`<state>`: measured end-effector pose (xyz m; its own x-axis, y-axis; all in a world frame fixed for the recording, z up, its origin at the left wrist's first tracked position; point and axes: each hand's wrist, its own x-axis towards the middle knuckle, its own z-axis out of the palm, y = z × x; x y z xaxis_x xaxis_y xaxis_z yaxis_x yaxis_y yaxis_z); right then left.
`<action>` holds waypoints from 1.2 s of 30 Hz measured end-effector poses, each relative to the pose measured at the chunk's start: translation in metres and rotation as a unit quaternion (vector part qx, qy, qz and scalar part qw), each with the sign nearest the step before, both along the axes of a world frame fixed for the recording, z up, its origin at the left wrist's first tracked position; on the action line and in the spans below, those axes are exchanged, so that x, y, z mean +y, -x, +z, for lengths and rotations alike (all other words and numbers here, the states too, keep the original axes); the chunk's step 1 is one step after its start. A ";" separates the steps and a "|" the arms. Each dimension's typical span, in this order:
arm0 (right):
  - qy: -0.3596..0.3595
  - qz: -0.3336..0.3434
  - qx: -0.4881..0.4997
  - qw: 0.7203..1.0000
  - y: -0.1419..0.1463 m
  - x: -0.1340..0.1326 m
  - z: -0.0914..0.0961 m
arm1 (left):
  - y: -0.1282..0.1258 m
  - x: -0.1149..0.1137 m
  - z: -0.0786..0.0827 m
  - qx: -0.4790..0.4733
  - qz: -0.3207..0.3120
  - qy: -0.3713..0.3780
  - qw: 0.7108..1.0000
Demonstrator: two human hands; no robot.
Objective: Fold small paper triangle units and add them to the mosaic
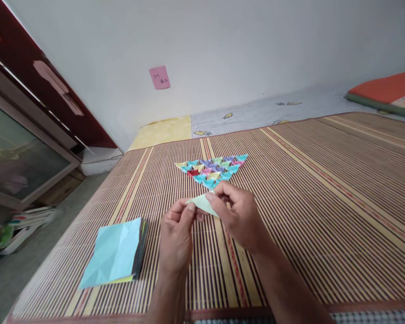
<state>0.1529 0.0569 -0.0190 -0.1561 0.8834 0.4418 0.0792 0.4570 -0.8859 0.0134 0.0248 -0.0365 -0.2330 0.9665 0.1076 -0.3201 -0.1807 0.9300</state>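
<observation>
A pale green piece of folded paper (204, 204), roughly triangular, is held between my two hands above the striped mat. My left hand (178, 234) pinches its left corner between thumb and fingers. On the other side, my right hand (239, 211) grips the upper right part, the thumb lying on the paper. Just beyond my hands, several small folded paper boats (213, 169) in blue, purple, yellow, pink, green and red stand in rows that form a triangle. To the left lies a stack of square paper (113, 254), with a creased light blue sheet on top.
The striped bamboo mat (307, 216) covers the bed, with a checked sheet (243, 117) along the wall. Folded orange and green bedding (384, 90) rests at the far right. A pink note (159, 77) sticks to the wall. Left of the bed are a glass-fronted cabinet (16, 148) and floor.
</observation>
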 end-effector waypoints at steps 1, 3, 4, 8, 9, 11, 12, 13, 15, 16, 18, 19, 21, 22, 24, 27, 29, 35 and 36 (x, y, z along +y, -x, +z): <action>0.044 0.039 0.031 0.998 -0.002 0.000 0.001 | 0.001 0.000 0.000 0.005 -0.001 -0.007 1.000; 0.100 0.104 0.077 0.987 -0.005 0.002 0.002 | 0.002 -0.001 0.001 0.004 -0.009 -0.010 1.000; 0.108 0.121 0.085 0.983 -0.006 0.002 0.002 | 0.003 -0.001 0.002 0.001 -0.017 -0.008 1.000; 0.062 0.111 0.046 0.991 -0.009 0.003 0.003 | 0.008 0.001 0.004 0.012 -0.060 0.020 0.998; 0.050 0.109 0.033 0.992 -0.009 0.003 0.003 | 0.009 0.002 0.004 0.020 -0.068 0.033 0.997; 0.040 0.112 0.017 0.993 -0.009 0.003 0.004 | 0.011 0.003 0.003 0.026 -0.075 0.060 0.995; 0.038 0.112 0.010 0.993 -0.008 0.002 0.003 | 0.012 0.003 0.002 0.023 -0.076 0.068 0.995; 0.037 0.109 0.005 0.993 -0.008 0.002 0.003 | 0.012 0.003 0.001 0.022 -0.074 0.072 0.994; 0.042 0.097 -0.002 0.994 -0.007 0.003 0.001 | 0.013 0.002 0.000 0.033 -0.064 0.070 0.995; 0.048 0.088 -0.004 0.995 -0.006 0.003 0.000 | 0.013 0.001 0.000 0.047 -0.057 0.066 0.995; 0.058 0.073 -0.009 0.996 -0.006 0.004 -0.002 | 0.015 0.000 0.001 0.085 -0.048 0.063 0.993; 0.058 0.071 -0.015 0.996 -0.006 0.004 -0.002 | 0.016 -0.001 0.002 0.102 -0.051 0.065 0.991; 0.055 0.079 -0.033 0.995 -0.006 0.005 -0.003 | 0.018 -0.002 0.005 0.136 -0.069 0.077 0.985; 0.055 0.086 -0.040 0.994 -0.007 0.005 -0.003 | 0.019 -0.003 0.005 0.154 -0.082 0.084 0.981; 0.063 0.103 -0.039 0.992 -0.008 0.006 -0.003 | 0.020 -0.003 0.006 0.182 -0.099 0.088 0.974; 0.089 0.138 0.001 0.986 -0.011 0.006 -0.002 | 0.020 -0.001 0.004 0.135 -0.081 0.079 0.984; 0.102 0.170 0.009 0.980 -0.013 0.007 -0.003 | 0.019 0.001 0.002 0.043 -0.057 0.080 0.994; 0.095 0.198 -0.035 0.975 -0.009 0.006 -0.004 | 0.014 0.007 0.002 -0.113 -0.068 0.095 0.987; 0.088 0.193 -0.034 0.977 -0.007 0.006 -0.004 | 0.014 0.007 0.002 -0.117 -0.070 0.091 0.986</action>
<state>0.1601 0.0625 -0.0225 -0.5157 0.8144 0.2662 -0.0084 0.3058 -0.9521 -0.0006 0.0322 -0.0346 -0.0934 0.9893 -0.1120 -0.5402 0.0442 0.8404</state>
